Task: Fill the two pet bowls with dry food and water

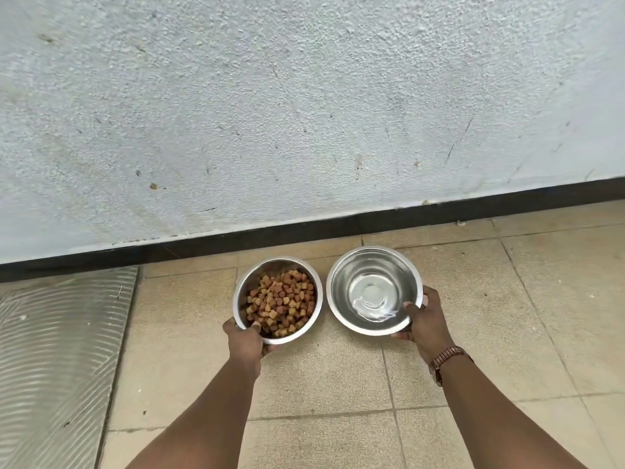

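Observation:
Two steel pet bowls are side by side over the tiled floor near the wall. The left bowl (244,286) holds brown dry food (282,306). My left hand (245,341) grips its near rim, thumb over the edge. The right bowl (341,265) holds clear water (372,299) that ripples. My right hand (424,321) grips that bowl's near right rim, thumb inside the edge. A watch (443,362) sits on my right wrist. Whether the bowls touch the floor I cannot tell.
A rough pale wall (304,113) with a dark skirting strip (304,231) runs just behind the bowls. A grey ribbed mat (57,350) lies on the floor to the left. Beige tiles (338,384) stretch toward me and to the right.

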